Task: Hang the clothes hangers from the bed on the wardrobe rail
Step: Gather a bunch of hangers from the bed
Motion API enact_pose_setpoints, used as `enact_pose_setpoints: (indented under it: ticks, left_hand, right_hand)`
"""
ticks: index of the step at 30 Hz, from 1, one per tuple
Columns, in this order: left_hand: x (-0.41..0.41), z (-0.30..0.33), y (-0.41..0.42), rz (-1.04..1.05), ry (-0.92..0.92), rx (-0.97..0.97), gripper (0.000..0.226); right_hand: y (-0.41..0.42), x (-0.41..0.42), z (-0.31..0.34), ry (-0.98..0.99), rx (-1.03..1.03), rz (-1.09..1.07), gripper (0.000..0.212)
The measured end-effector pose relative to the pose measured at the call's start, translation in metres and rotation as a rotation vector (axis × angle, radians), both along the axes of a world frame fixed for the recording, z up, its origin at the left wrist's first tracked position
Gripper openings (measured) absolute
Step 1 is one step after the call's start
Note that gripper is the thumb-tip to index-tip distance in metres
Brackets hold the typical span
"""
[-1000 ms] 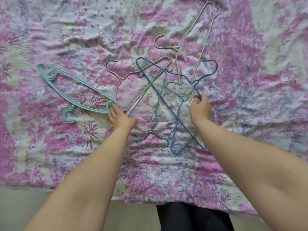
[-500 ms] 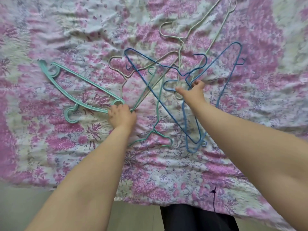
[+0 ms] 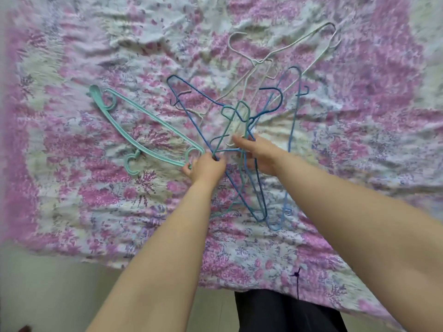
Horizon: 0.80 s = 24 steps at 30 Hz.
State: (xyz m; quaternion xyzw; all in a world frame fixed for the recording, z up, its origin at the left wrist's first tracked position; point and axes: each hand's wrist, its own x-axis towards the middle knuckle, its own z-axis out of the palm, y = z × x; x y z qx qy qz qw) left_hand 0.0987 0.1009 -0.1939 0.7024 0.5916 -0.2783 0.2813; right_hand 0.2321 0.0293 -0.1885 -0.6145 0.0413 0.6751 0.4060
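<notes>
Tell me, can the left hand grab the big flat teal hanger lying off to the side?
Probably yes. The left hand sits right at the near end of the teal hanger, fingers already touching its loop. Nothing lies on top of that hanger; the tangled wire hangers are off to its right.

The two hands are now close together; before, they were apart. The right hand (image 3: 260, 155) has slid over to the left and now sits near the left hand (image 3: 207, 167). The wire hangers have been pulled into a tighter bunch between the hands. The dark blue hanger (image 3: 191, 94) and the teal wire hanger (image 3: 236, 111) now cross right at the fingers. The light blue hanger (image 3: 293, 116) has swung up and stands more straight. The white hanger (image 3: 282, 47) lies farther right.
</notes>
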Motion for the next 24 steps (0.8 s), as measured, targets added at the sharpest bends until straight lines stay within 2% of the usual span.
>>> enact_pose_setpoints:
  ticks: [2, 4, 7, 11, 13, 15, 17, 18, 19, 21, 24]
  left_hand:
    - [-0.004, 0.009, -0.006, 0.017, -0.024, 0.03, 0.03]
    - [-0.012, 0.019, -0.015, 0.026, -0.058, 0.043, 0.035]
    - [-0.025, 0.032, -0.029, 0.026, -0.096, -0.035, 0.043]
    - [-0.047, 0.053, -0.038, 0.027, -0.152, -0.067, 0.056]
    - [-0.057, 0.07, -0.039, 0.033, -0.175, -0.086, 0.061]
    - [-0.065, 0.092, -0.042, 0.095, -0.244, -0.141, 0.079]
    - [-0.073, 0.117, -0.048, 0.256, -0.413, -0.245, 0.109]
    - [-0.078, 0.129, -0.052, 0.36, -0.505, -0.296, 0.112]
    - [-0.083, 0.138, -0.057, 0.454, -0.571, -0.34, 0.104]
    - [-0.092, 0.157, -0.067, 0.557, -0.593, -0.371, 0.083]
    - [-0.108, 0.183, -0.089, 0.581, -0.622, -0.316, 0.052]
  right_hand:
    - [-0.004, -0.005, 0.0, -0.02, 0.001, -0.05, 0.048]
    - [-0.008, -0.007, 0.004, 0.076, -0.017, -0.124, 0.044]
    - [-0.019, -0.009, 0.012, 0.253, -0.018, -0.088, 0.015]
    - [-0.032, -0.026, 0.021, 0.368, 0.038, -0.078, 0.019]
    - [-0.034, -0.036, 0.035, 0.368, 0.073, -0.106, 0.011]
    - [-0.035, -0.047, 0.05, 0.292, 0.073, -0.128, 0.017]
    - [-0.037, -0.055, 0.067, 0.226, 0.079, -0.13, 0.023]
    - [-0.038, -0.059, 0.078, 0.204, 0.087, -0.124, 0.024]
    - [-0.04, -0.063, 0.088, 0.189, 0.094, -0.113, 0.025]
    - [-0.045, -0.069, 0.11, 0.169, 0.109, -0.087, 0.025]
    - [-0.058, -0.076, 0.139, 0.157, 0.082, -0.093, 0.027]
